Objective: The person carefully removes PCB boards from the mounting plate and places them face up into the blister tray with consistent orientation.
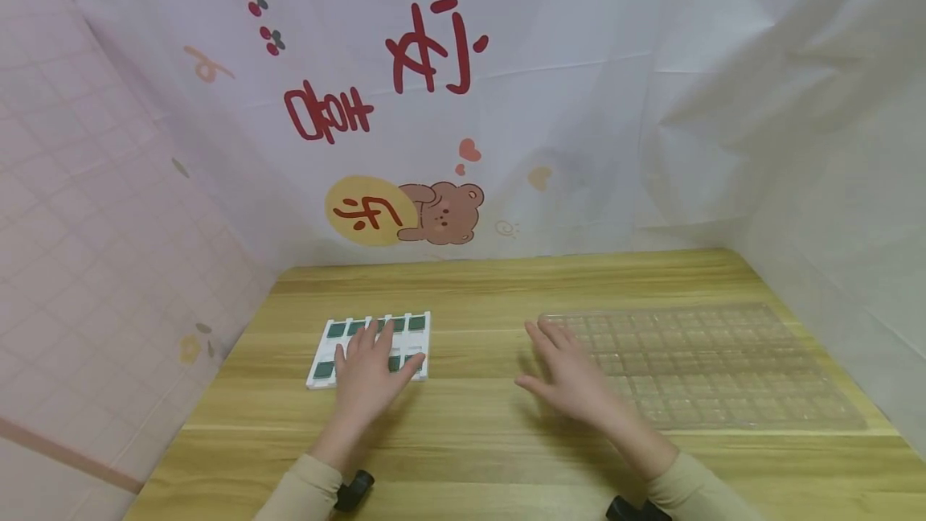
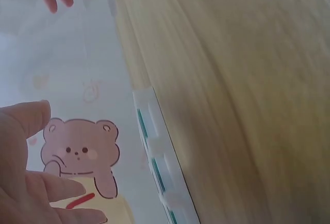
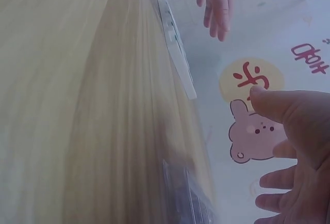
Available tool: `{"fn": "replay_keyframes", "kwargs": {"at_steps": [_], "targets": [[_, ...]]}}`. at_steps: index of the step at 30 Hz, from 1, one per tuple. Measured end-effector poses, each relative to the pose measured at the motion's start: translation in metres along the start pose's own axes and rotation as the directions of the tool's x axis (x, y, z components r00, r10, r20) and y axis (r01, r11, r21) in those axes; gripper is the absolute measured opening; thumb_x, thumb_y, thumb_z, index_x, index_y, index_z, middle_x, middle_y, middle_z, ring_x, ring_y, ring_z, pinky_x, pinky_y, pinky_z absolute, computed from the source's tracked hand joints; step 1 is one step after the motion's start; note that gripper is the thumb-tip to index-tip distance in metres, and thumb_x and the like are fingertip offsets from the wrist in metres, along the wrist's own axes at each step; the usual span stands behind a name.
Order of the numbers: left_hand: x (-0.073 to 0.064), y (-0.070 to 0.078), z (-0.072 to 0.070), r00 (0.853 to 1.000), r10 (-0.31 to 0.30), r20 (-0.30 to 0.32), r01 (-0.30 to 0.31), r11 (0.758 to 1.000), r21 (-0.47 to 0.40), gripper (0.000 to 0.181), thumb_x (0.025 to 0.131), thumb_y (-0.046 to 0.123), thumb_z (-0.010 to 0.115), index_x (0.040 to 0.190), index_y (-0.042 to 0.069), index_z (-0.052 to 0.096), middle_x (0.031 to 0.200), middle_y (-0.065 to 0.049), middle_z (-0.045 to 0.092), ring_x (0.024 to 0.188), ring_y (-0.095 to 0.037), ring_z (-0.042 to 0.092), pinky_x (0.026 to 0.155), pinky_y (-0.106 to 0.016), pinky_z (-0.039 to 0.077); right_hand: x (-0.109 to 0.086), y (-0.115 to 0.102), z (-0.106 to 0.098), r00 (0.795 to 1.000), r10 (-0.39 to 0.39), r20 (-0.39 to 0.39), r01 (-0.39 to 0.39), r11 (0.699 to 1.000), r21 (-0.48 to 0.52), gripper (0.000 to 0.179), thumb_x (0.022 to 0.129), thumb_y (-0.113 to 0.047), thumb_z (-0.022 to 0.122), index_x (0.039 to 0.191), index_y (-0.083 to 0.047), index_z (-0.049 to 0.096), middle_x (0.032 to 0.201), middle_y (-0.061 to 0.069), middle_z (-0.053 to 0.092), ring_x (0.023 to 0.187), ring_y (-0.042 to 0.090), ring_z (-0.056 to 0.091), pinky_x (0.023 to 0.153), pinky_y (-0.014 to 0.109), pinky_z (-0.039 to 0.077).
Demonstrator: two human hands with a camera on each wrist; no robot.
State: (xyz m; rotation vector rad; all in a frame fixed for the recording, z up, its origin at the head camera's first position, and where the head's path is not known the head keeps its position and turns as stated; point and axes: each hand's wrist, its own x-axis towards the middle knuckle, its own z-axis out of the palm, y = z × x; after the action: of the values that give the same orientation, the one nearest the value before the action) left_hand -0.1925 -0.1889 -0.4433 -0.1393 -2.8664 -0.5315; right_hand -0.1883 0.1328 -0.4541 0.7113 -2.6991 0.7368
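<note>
My left hand (image 1: 367, 376) hovers over a white rack (image 1: 362, 350) that holds several dark green square pieces (image 1: 336, 330) in two rows. Its fingers are spread and hold nothing; part of the rack is hidden beneath it. To the right, my right hand (image 1: 575, 380) is held above the table by the left end of a clear plastic compartment tray (image 1: 716, 368), fingers extended and nothing in them. In the left wrist view the rack's edge (image 2: 162, 167) shows beyond the left hand. The right wrist view catches a corner of the clear tray (image 3: 185, 198) below the right hand.
The wood-grain table (image 1: 470, 457) runs back to a white printed curtain (image 1: 579, 143) with red characters and a cartoon bear (image 1: 452, 215). More curtain hangs at both sides. A black wrist strap piece (image 1: 354, 491) sits at the left cuff, another (image 1: 637, 510) at the right.
</note>
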Motion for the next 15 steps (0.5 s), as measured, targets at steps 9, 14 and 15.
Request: {"fn": "replay_keyframes", "kwargs": {"at_steps": [9, 14, 15], "targets": [[0.001, -0.009, -0.008, 0.999, -0.035, 0.014, 0.035, 0.999, 0.010, 0.086, 0.090, 0.061, 0.061, 0.148, 0.002, 0.042, 0.152, -0.027, 0.034, 0.140, -0.048, 0.025, 0.105, -0.075, 0.011, 0.004, -0.007, 0.005, 0.999, 0.042, 0.019, -0.043, 0.999, 0.034, 0.083, 0.085, -0.039, 0.077, 0.150, -0.002, 0.039, 0.145, 0.028, 0.043, 0.131, 0.053, 0.039, 0.104, 0.066, 0.032], [0.003, -0.016, -0.010, 0.998, -0.060, 0.022, 0.060, 0.998, -0.002, 0.087, 0.090, 0.062, 0.060, 0.148, 0.001, 0.042, 0.153, -0.027, 0.032, 0.140, -0.049, 0.024, 0.106, -0.075, 0.010, 0.008, -0.011, 0.009, 0.999, 0.039, 0.032, -0.040, 0.998, 0.042, 0.084, 0.086, -0.039, 0.076, 0.150, -0.003, 0.038, 0.146, 0.026, 0.043, 0.131, 0.050, 0.041, 0.104, 0.064, 0.034], [0.003, -0.018, -0.011, 0.998, -0.064, 0.022, 0.064, 0.998, -0.004, 0.087, 0.090, 0.063, 0.059, 0.148, 0.000, 0.042, 0.153, -0.028, 0.032, 0.140, -0.049, 0.024, 0.105, -0.075, 0.009, 0.009, -0.012, 0.010, 0.999, 0.036, 0.032, -0.037, 0.998, 0.042, 0.084, 0.085, -0.039, 0.077, 0.150, -0.003, 0.039, 0.146, 0.025, 0.043, 0.131, 0.049, 0.041, 0.103, 0.064, 0.035]]}}
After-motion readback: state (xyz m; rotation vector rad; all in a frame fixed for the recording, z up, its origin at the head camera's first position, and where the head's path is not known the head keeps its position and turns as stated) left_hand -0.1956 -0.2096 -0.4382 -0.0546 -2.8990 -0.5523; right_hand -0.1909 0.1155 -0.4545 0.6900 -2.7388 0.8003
